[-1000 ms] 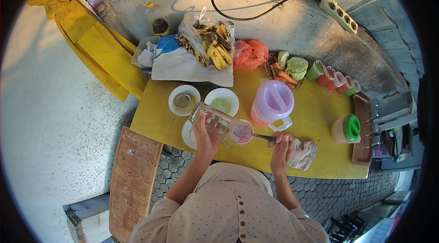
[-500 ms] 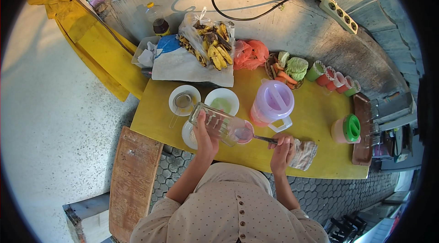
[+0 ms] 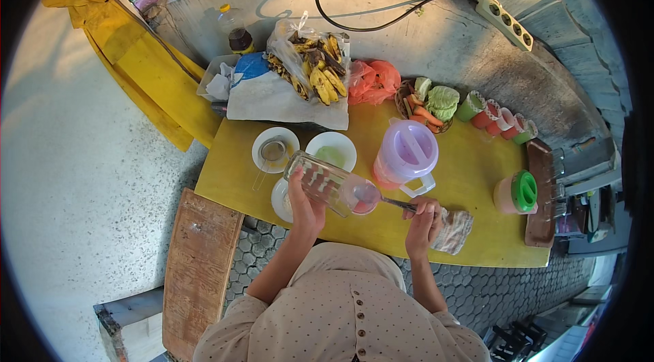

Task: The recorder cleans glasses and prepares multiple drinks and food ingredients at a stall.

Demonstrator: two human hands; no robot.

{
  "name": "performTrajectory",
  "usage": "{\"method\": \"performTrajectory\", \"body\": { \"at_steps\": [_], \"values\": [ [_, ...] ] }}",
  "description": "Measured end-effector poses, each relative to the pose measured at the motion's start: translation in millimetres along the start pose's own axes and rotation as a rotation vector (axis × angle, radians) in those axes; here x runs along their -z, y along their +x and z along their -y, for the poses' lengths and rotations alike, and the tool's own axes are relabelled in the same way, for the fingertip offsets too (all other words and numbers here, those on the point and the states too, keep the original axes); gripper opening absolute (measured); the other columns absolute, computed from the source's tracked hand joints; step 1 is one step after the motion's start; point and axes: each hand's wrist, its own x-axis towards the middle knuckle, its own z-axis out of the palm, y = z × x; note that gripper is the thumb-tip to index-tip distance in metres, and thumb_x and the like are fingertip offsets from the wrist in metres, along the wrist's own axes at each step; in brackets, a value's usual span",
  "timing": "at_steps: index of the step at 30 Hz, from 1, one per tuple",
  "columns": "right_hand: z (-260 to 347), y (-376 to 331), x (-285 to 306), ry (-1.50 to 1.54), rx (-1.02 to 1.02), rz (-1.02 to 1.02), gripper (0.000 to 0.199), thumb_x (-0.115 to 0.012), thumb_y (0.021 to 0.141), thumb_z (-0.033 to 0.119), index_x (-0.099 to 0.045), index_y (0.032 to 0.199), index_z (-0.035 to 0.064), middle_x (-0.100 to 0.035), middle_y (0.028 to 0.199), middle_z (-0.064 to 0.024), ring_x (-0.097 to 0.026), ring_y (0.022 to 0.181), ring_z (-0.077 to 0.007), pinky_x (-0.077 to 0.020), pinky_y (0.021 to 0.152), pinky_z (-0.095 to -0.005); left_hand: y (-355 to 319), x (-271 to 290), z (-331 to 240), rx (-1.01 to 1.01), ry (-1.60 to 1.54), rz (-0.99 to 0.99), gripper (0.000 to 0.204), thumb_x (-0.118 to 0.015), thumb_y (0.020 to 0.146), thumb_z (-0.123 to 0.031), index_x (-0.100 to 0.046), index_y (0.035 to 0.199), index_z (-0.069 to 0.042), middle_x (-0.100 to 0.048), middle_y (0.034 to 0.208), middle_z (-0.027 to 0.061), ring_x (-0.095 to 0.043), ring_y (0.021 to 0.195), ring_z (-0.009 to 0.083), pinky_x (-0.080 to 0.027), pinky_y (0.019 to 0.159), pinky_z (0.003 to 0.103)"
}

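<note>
At the near edge of the yellow table [image 3: 470,178], the left hand [image 3: 305,204] clamps a clear glass jar [image 3: 325,183] tipped on its side, mouth toward the right hand [image 3: 424,215], which grips a metal spoon [image 3: 395,203] reaching in; beyond stands a lilac-lidded plastic jug [image 3: 406,155].

Jug [image 3: 406,153]: lilac-lidded, stood just beyond the right fingers.
Bowls [image 3: 331,152]: two white ones lay just past the left fingers.
Bananas [image 3: 315,70]: bagged, well beyond both.
Green-lidded tub [image 3: 518,192]: right of the right fingers.
Power strip [image 3: 505,13]: far side.
</note>
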Motion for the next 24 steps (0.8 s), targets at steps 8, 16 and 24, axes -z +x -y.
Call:
{"method": "performTrajectory", "body": {
  "at_steps": [8, 16, 24],
  "values": [
    [-3.0, 2.5, -1.6, 0.074, -0.061, -0.032, 0.027, -0.032, 0.094, 0.020, -0.043, 0.075, 0.0038, -0.048, 0.066, -0.0059, -0.046, 0.060, -0.0125, -0.0392, 0.057, -0.0248, -3.6, -8.3, -0.5, -0.090, 0.100, -0.028, 0.040, -0.057, 0.080, -0.039, -0.045, 0.107, -0.011, -0.047, 0.097, 0.0033, -0.051, 0.087, 0.0168, -0.046, 0.072, 0.034],
    [-52.6, 4.4, 26.6, -0.085, -0.141, -0.090, 0.026, -0.036, 0.093, 0.023, -0.045, 0.076, 0.0053, -0.044, 0.064, -0.0028, -0.041, 0.056, -0.0095, -0.0365, 0.054, -0.0235, 14.7, 15.1, -10.3, -0.299, 0.060, -0.206, 0.043, -0.062, 0.078, -0.028, -0.039, 0.111, -0.012, -0.047, 0.097, 0.0033, -0.052, 0.086, 0.0171, -0.046, 0.074, 0.033],
    [-142.1, -29.7, 52.9, -0.812, -0.083, 0.180, 0.027, -0.036, 0.092, 0.017, -0.049, 0.075, -0.0001, -0.045, 0.054, -0.0055, -0.044, 0.049, -0.0117, -0.0355, 0.046, -0.0264, 18.7, 25.9, -16.6, -0.269, -0.042, -0.089, 0.048, -0.063, 0.076, -0.027, -0.038, 0.114, -0.011, -0.049, 0.102, 0.0062, -0.051, 0.098, 0.0233, -0.042, 0.083, 0.038]
  ]
}}
